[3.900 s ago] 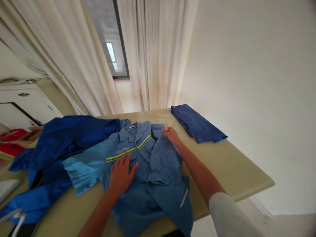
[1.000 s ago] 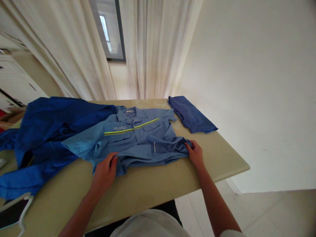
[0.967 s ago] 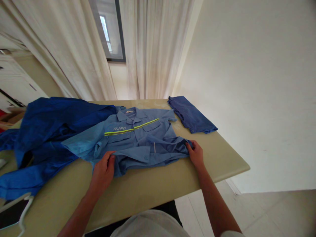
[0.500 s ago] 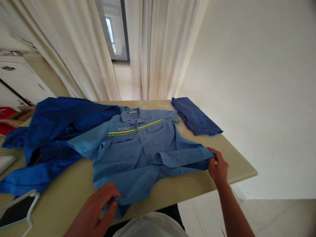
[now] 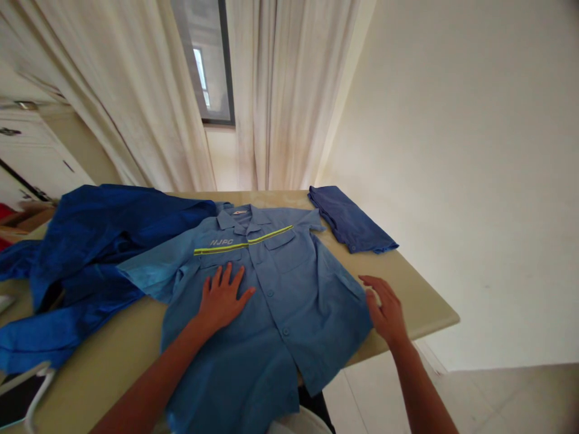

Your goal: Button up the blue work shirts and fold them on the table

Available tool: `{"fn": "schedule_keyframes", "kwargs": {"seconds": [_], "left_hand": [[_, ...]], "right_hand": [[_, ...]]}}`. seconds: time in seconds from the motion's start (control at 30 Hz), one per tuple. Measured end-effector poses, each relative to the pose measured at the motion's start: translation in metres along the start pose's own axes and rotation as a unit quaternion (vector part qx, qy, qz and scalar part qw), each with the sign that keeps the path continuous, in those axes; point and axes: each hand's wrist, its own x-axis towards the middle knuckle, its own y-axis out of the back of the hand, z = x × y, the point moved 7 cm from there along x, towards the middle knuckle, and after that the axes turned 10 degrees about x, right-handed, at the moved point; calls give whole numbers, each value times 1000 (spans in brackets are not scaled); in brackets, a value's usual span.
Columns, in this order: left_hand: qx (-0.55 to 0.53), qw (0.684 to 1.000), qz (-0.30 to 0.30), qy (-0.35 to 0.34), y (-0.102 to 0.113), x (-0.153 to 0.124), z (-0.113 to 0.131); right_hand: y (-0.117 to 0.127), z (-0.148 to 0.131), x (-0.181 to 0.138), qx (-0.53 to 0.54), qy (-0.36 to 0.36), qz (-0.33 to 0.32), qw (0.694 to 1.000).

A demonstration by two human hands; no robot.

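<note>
Half a second ago both hands were pinching the light blue shirt [image 5: 266, 295], the left at its hem and the right at the end of a folded-over flap; now that flap is spread out, the shirt lies flat and face up, and neither hand grips anything. At the far left, a heap of dark blue clothes [image 5: 94, 241] lies rumpled on the beige table [image 5: 420, 295], its near folds trailing toward the table's left edge, where a white hanger [image 5: 34, 392] shows in the corner. One sleeve of the shirt overlaps this heap. Next comes the shirt itself, buttoned down the front, collar toward the curtains [image 5: 280, 90] and hem hanging over the near table edge; a yellow-green stripe [image 5: 244, 239] runs across the chest above two pockets. The left hand [image 5: 221, 298] rests palm down on the cloth just below the left chest pocket, fingers spread and released. Further right, the right hand [image 5: 384, 307] sits open at the shirt's right side seam, fingers loose and extended, touching or just beside the fabric's edge; I cannot tell which. Beyond it, near the table's far right corner, a folded dark blue garment [image 5: 350, 220] lies apart from the shirt. A plain pale wall fills the right side.
</note>
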Motion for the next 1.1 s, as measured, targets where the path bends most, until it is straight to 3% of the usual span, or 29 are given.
{"fn": "schedule_keyframes", "kwargs": {"seconds": [0.17, 0.3, 0.4, 0.5, 0.57, 0.63, 0.7, 0.77, 0.93, 1.1], "left_hand": [[30, 999, 14, -41, -8, 44, 21], [-20, 995, 17, -92, 13, 67, 7], [-72, 995, 38, -61, 37, 85, -36], [7, 990, 112, 87, 59, 101, -106], [63, 982, 70, 165, 56, 112, -145], [66, 986, -22, 155, 43, 128, -166], [46, 991, -83, 99, 38, 147, -171], [36, 993, -89, 68, 47, 169, -173], [43, 994, -37, 88, 89, 211, -166], [43, 994, 3, 99, 90, 209, -159]], "right_hand": [[-86, -36, 27, -35, 35, -249, 967], [-124, -20, 21, -77, -14, -311, 947], [-135, -8, 7, -92, -28, -302, 948], [-135, -7, -5, -104, -25, -270, 957], [-133, -11, -13, -112, -34, -256, 959], [-130, -16, -23, -120, -49, -246, 960], [-129, -22, -32, -128, -64, -236, 961], [-131, -29, -40, -137, -79, -222, 962], [-148, -45, -42, -153, -121, -201, 960], [-154, -58, -39, -143, -138, -202, 959]]}}
